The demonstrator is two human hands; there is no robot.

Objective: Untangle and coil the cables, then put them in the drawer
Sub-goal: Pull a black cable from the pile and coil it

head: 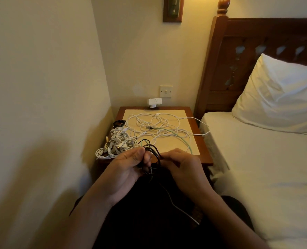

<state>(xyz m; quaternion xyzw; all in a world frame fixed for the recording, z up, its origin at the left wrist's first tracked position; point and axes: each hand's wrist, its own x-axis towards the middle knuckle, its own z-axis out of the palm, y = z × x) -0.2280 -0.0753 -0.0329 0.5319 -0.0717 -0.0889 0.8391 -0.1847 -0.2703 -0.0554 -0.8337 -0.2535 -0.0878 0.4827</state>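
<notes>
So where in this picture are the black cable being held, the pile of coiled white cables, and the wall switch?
black cable (153, 150), head view, upper part of its loops
coiled white cables (119, 141), head view, middle of the pile
wall switch (166, 91), head view, centre of its plate

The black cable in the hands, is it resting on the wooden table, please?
No, the left hand and right hand hold the black cable off it.
</notes>
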